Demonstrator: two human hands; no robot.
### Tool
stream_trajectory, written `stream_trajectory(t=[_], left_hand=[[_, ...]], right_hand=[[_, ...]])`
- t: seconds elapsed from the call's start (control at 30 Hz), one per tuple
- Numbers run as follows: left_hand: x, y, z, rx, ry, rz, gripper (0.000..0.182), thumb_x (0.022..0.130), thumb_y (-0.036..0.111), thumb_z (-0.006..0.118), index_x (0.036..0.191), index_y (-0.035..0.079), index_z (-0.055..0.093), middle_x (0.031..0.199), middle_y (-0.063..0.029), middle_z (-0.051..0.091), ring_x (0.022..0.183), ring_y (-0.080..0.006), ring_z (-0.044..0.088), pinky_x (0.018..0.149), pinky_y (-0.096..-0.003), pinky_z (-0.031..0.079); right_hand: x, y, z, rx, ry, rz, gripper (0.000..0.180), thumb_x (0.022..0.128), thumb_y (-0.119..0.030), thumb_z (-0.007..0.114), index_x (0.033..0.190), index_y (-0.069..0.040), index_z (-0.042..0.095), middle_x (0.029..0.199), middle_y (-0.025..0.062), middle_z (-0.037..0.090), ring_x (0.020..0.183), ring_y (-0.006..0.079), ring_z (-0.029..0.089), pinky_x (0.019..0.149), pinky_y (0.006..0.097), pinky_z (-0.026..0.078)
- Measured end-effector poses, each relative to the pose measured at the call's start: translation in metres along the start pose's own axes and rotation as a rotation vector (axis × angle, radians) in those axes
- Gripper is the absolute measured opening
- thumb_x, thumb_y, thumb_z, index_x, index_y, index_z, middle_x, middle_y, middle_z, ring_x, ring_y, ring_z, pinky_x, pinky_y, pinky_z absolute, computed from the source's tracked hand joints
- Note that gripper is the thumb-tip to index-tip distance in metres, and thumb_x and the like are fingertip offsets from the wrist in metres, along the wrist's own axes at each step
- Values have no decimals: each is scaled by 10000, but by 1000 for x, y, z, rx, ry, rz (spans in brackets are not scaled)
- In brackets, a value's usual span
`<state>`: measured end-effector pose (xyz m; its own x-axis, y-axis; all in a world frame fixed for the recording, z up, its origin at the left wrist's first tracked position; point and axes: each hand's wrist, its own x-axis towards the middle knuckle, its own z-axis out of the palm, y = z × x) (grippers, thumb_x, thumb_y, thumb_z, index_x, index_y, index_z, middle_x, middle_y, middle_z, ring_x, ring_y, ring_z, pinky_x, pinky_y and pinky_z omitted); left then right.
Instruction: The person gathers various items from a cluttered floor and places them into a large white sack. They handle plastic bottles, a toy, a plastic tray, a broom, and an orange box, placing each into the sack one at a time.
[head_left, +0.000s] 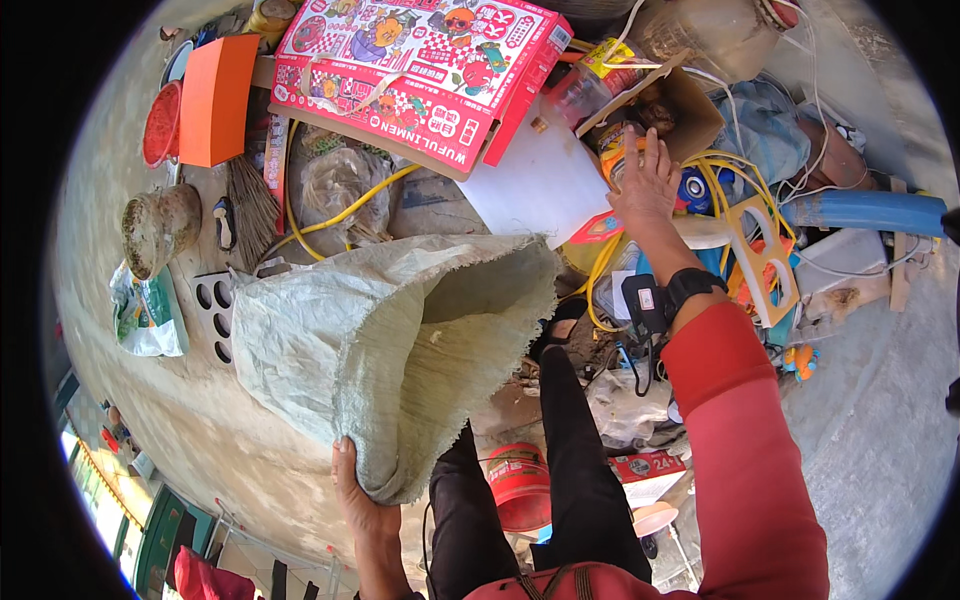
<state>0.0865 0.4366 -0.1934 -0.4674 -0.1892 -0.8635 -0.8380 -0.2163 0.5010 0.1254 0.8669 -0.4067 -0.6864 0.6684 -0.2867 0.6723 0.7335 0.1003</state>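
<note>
My left hand (366, 491) grips the rim of a pale woven plastic sack (315, 315), whose wide mouth gapes towards the right. My right hand (646, 180) reaches over the clutter, fingers extended, at an orange-labelled can or jar (613, 154) beside an opened cardboard box (694, 112). Whether the fingers touch that container cannot be told. A white sheet or board (517, 176) lies left of the hand, below a pink printed carton (390, 67). A dark device is strapped to my right wrist.
Yellow hose (360, 201) loops through the pile. A blue pipe (870, 210) juts out at the right. A twig broom (251, 206), an orange box (216, 101) and a dirty pot (161, 225) stand left. A red bucket (519, 487) is between my legs.
</note>
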Motion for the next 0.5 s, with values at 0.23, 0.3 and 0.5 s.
stream_trajectory(t=[0.23, 0.3, 0.5], left_hand=[[1, -2, 14, 60, 13, 30, 456, 874, 287, 609, 1264, 99, 467, 1198, -68, 537, 1083, -231, 531, 917, -412, 445], [2, 0, 20, 31, 9, 43, 427, 888, 249, 599, 1257, 97, 447, 1155, -60, 529, 1052, -209, 533, 873, -390, 470], [-1, 1, 38, 126, 31, 141, 367, 899, 217, 592, 1217, 93, 458, 1127, -57, 539, 1019, -181, 544, 847, -366, 486]], right_hand=[[12, 12, 10, 10, 121, 10, 992, 655, -215, 769, 1453, -185, 181, 1427, 137, 271, 1329, 326, 243, 1051, 475, 242], [11, 27, 6, 148, 176, 10, 924, 679, -112, 730, 1440, -185, 212, 1371, 149, 330, 1290, 337, 301, 1042, 462, 274], [-10, 76, 0, 273, 124, 106, 879, 684, -59, 723, 1422, -134, 252, 1345, 182, 356, 1256, 361, 348, 1034, 447, 305]])
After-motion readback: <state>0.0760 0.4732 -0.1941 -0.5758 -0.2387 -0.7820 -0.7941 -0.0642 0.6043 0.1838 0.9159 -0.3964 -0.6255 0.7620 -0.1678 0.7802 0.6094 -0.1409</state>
